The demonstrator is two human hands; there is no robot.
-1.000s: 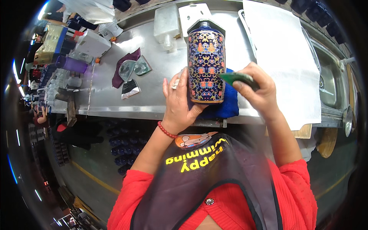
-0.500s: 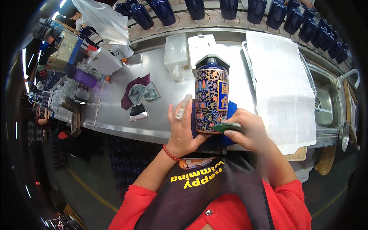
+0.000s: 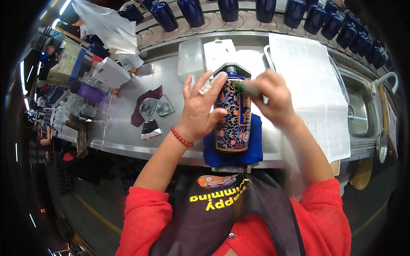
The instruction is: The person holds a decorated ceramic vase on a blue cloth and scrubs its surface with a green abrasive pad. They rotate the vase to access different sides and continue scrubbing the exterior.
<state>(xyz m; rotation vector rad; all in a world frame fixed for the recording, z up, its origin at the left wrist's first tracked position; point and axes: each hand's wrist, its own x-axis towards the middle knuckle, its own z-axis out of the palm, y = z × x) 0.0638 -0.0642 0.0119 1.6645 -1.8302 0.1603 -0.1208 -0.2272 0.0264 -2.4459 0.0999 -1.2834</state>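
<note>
A dark blue bottle [image 3: 232,121] with a colourful floral pattern and a blue label panel lies in front of me, its neck pointing away. The near end rests on a folded blue cloth [image 3: 255,147]; by the neck is a grey angled support [image 3: 241,69]. Against the bottle's left side is my left hand [image 3: 198,106], fingers spread, thumb touching the pattern and a pale wrap on one finger. My right hand [image 3: 275,100], blurred, is closed on a small dark green scraper [image 3: 248,88], pressed near the bottle's shoulder.
Purple and grey-green scraps [image 3: 147,104] lie on the steel table [image 3: 121,132] to the left. A clear plastic container [image 3: 191,57] stands behind. White paper sheets [image 3: 305,94] cover the right side, beside a sink [image 3: 361,109]. Several blue bottles [image 3: 228,9] line a curved conveyor [image 3: 205,32].
My right hand has moved the scraper from the bottle's near end up toward its shoulder. My left hand has shifted away from me along the left side, uncovering more blue cloth.
</note>
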